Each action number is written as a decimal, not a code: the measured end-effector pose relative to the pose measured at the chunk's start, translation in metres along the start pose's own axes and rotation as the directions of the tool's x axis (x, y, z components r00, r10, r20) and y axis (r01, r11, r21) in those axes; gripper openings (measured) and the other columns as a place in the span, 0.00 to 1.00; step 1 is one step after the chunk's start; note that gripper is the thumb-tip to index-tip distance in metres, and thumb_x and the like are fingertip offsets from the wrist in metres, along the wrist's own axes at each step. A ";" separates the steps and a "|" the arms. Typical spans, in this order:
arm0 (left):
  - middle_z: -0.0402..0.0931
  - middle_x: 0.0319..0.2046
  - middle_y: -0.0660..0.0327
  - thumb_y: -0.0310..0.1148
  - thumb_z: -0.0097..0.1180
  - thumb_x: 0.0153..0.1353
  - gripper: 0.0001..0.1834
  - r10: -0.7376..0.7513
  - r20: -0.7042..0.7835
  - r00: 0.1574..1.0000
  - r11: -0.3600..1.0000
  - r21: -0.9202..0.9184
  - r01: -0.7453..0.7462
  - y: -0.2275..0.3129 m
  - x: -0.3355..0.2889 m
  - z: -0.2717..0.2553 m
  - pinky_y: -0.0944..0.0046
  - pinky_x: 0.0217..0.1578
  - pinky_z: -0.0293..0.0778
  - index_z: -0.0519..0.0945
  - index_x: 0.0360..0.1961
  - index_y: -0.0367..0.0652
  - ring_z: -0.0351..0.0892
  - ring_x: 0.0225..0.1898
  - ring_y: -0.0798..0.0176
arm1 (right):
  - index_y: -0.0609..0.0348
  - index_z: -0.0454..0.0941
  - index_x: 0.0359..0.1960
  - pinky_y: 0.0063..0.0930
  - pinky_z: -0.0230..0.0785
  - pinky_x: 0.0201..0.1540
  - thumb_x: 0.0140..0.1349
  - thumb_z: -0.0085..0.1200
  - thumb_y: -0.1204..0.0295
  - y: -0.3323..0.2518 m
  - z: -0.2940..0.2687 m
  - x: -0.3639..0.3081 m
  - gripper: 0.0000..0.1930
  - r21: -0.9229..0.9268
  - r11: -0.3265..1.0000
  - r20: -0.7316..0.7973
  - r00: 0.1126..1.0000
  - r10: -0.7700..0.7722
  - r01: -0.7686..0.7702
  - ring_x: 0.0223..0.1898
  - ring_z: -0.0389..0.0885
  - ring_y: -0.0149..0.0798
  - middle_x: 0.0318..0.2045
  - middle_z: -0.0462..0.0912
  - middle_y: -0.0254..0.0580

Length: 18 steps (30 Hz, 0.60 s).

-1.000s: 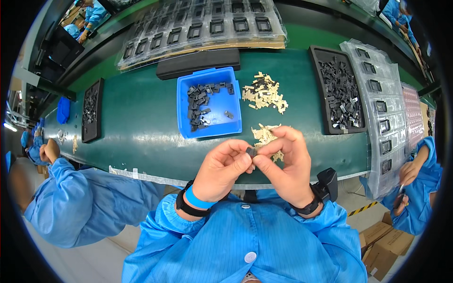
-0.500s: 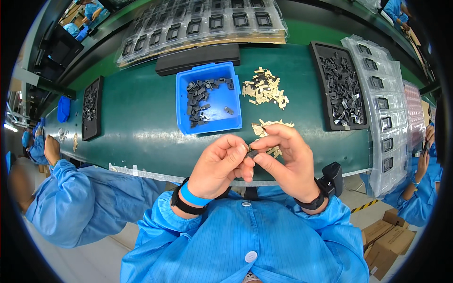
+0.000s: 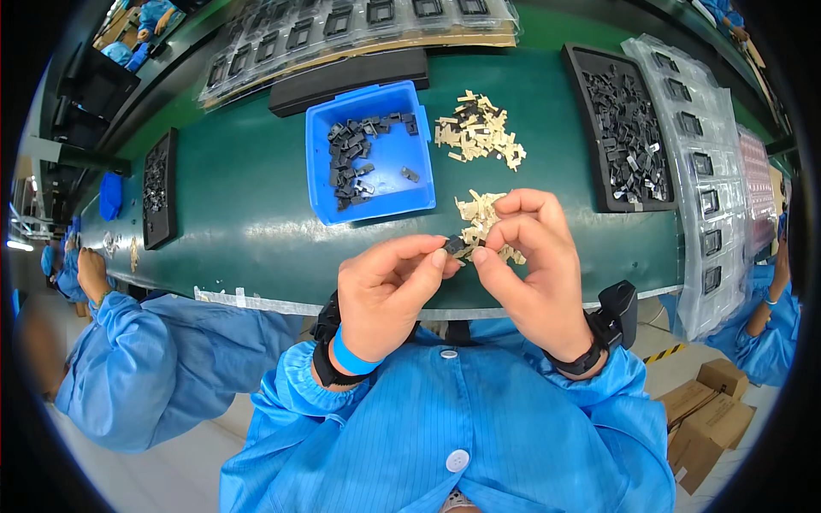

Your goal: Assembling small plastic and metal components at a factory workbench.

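Between its thumb and index finger, my left hand point(image 3: 382, 295) pinches a small black plastic part point(image 3: 454, 245). Close beside it on the right, my right hand point(image 3: 537, 286) is closed at thumb and index fingertips; a tiny dark bit shows there, too small to name. Both hands are above the table's near edge. Behind the fingers lies a near pile of cream-coloured strips point(image 3: 475, 214), partly hidden by my right hand. A blue plastic bin point(image 3: 393, 190) with similar black parts stands beyond my left hand. Right of the bin is a farther pile of cream strips with dark pieces point(image 3: 481, 128).
A black tray of dark parts point(image 3: 629, 137) stands at right, beside clear blister trays point(image 3: 710, 171). More blister trays point(image 3: 342, 38) lie at the back behind a black block point(image 3: 351, 79). Another black tray point(image 3: 159, 188) is at left, near a co-worker's blue sleeve point(image 3: 145, 342).
My hands have moved slightly up and forward, and their fingertips have drawn a little apart. The black part now shows more plainly in my left fingers. The whole view has shifted slightly.
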<state>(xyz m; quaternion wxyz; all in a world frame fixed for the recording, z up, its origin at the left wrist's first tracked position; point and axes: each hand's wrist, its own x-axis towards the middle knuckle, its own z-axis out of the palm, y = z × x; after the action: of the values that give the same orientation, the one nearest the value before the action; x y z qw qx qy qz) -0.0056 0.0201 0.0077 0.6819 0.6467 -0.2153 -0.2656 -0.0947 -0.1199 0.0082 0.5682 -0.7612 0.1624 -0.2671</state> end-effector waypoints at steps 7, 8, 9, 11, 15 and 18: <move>0.80 0.30 0.53 0.19 0.52 0.58 0.08 0.080 0.034 0.996 0.988 0.131 -0.084 -0.004 -0.001 -0.001 0.68 0.35 0.77 0.76 0.39 0.30 0.81 0.33 0.64 | 0.61 0.74 0.25 0.26 0.64 0.44 0.45 0.59 0.80 0.000 0.001 -0.001 0.06 -0.182 0.980 0.013 0.997 -0.073 0.074 0.42 0.70 0.37 0.41 0.68 0.42; 0.80 0.30 0.53 0.19 0.52 0.58 0.08 0.078 0.035 0.996 0.988 0.130 -0.082 -0.005 -0.002 -0.001 0.68 0.35 0.77 0.76 0.39 0.30 0.81 0.33 0.64 | 0.61 0.74 0.25 0.26 0.64 0.44 0.45 0.59 0.80 0.000 0.002 -0.002 0.06 -0.183 0.981 0.013 0.997 -0.071 0.072 0.42 0.70 0.37 0.41 0.68 0.42; 0.80 0.30 0.53 0.19 0.52 0.58 0.08 0.081 0.037 0.996 0.986 0.143 -0.086 -0.005 -0.002 -0.001 0.69 0.35 0.77 0.76 0.39 0.30 0.81 0.33 0.64 | 0.62 0.74 0.24 0.27 0.64 0.44 0.45 0.59 0.80 -0.001 0.002 -0.002 0.06 -0.187 0.980 0.009 0.997 -0.073 0.074 0.42 0.70 0.37 0.41 0.68 0.42; 0.80 0.29 0.53 0.18 0.52 0.58 0.08 0.084 0.039 0.996 0.984 0.157 -0.089 -0.005 -0.003 -0.001 0.69 0.35 0.77 0.76 0.39 0.30 0.81 0.33 0.64 | 0.62 0.74 0.24 0.27 0.64 0.44 0.45 0.59 0.79 -0.001 0.003 -0.001 0.06 -0.191 0.979 0.007 0.997 -0.075 0.075 0.42 0.70 0.37 0.41 0.68 0.43; 0.80 0.32 0.54 0.19 0.56 0.55 0.07 0.066 0.000 0.998 0.991 0.117 -0.066 -0.006 -0.003 0.000 0.70 0.34 0.77 0.79 0.37 0.30 0.82 0.34 0.64 | 0.62 0.74 0.23 0.29 0.65 0.43 0.45 0.59 0.77 -0.002 0.005 -0.001 0.06 -0.193 0.980 -0.002 0.999 -0.048 0.047 0.41 0.71 0.41 0.39 0.69 0.45; 0.80 0.31 0.54 0.19 0.56 0.55 0.07 0.066 0.000 0.998 0.990 0.128 -0.066 -0.007 -0.002 -0.001 0.70 0.34 0.77 0.79 0.36 0.30 0.82 0.34 0.65 | 0.62 0.74 0.22 0.32 0.65 0.42 0.45 0.59 0.75 -0.001 0.006 0.001 0.06 -0.188 0.982 -0.010 0.999 -0.033 0.030 0.41 0.71 0.44 0.38 0.69 0.47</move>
<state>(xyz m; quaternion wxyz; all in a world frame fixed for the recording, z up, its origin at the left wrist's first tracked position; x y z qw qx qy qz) -0.0071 0.0217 0.0007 0.6480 0.6820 -0.2516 -0.2273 -0.0907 -0.1153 0.0081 0.4884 -0.8121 0.1787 -0.2646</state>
